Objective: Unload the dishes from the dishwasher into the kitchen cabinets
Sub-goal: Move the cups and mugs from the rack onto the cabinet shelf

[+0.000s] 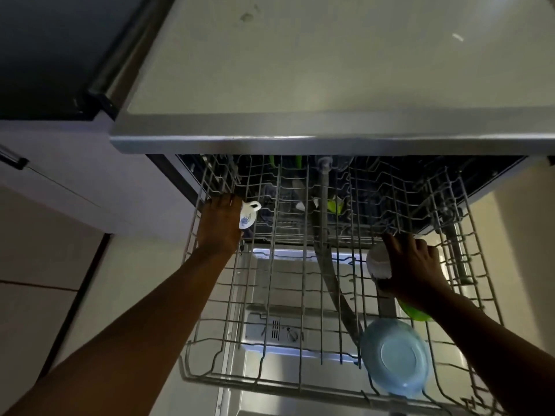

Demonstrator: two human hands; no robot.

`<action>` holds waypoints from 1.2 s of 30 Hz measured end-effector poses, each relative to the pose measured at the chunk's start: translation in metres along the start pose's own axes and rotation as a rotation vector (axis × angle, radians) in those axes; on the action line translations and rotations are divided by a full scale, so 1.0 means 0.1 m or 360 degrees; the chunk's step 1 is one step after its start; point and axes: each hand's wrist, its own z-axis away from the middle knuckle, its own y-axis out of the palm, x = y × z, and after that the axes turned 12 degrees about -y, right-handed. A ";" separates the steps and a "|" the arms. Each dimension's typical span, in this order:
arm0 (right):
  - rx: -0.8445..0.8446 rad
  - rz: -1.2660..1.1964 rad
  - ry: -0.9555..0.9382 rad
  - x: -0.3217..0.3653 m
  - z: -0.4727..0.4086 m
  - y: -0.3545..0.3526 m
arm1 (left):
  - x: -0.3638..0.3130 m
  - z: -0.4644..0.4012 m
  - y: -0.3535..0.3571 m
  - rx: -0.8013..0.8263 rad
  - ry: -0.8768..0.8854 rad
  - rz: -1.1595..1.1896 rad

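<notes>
Upper-Rack Unloading, Two Items

Grey wire dishwasher rack is extended for access. Pale blue round bowl remains inverted. Right hand grip closes over white rounded cup; left hand grips white blue-patterned handled cup, ready to lift.

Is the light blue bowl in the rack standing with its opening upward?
No. The light blue bowl lies upside down in the rack, showing its base ring.

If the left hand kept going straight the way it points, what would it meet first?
The left hand already grips the small white cup. Pointing into the dishwasher, it would probably next meet the upper rack's wire tines, though depth is unclear.
</notes>
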 end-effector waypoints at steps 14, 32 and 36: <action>-0.0541 -0.0364 -0.0125 0.45 0.17 -0.04 | 0.00 -0.28 -0.09 0.0142 0.0135 0.0014; -0.1180 -0.0560 -0.0716 3.43 1.27 -2.34 | 1.73 1.99 -3.58 -0.0135 0.0103 0.1043; -0.1373 -0.0830 -0.0863 4.19 1.61 -3.23 | 2.35 2.48 -4.71 -0.0480 0.0056 0.1119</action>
